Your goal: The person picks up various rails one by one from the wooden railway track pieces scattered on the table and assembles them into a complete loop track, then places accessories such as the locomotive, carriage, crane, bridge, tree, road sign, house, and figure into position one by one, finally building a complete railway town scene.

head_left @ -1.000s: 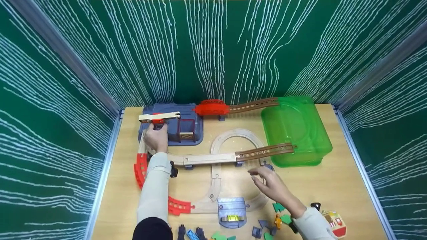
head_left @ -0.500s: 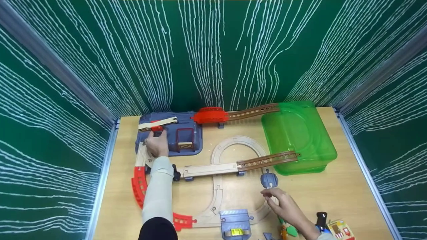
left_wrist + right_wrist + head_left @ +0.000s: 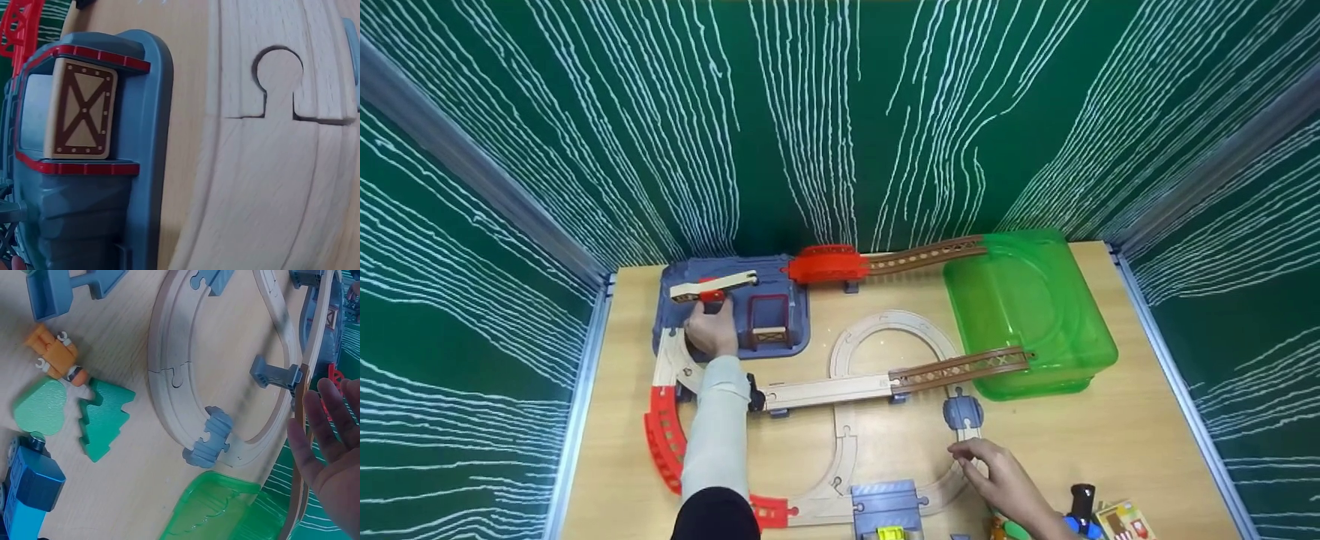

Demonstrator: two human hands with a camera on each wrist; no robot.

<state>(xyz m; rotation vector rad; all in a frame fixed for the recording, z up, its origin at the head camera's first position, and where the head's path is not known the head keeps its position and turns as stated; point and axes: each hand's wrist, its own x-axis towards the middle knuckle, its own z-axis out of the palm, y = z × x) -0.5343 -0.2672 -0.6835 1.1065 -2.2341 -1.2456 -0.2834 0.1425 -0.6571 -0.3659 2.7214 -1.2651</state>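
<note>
My left hand point(image 3: 710, 330) has its fingers curled at the base of a toy crane point(image 3: 735, 282), a cream beam on a red mount. It appears to grip the grey part below the mount; the fingers hide the contact. The crane stands over a grey plastic base point(image 3: 799, 339). In the left wrist view, a brown-framed wooden panel point(image 3: 84, 109) is fitted to that base, beside joined wooden track point(image 3: 253, 169). Over the curved track at lower right, my right hand point(image 3: 1009, 480) hovers with fingers relaxed and holds nothing; its palm point(image 3: 343, 489) shows in the right wrist view.
A green translucent bin point(image 3: 1035, 315) supports brown track point(image 3: 960, 369) at right. A red bridge point(image 3: 829, 264) spans the back. Near my right hand lie an orange figure point(image 3: 59, 354), a green tree point(image 3: 104, 419) and a blue train point(image 3: 34, 481). Green walls enclose the table.
My right hand has drawn back toward the table's front and slightly right. The crane's beam has turned slightly while my left hand stays at it. The head view has shifted a little.
</note>
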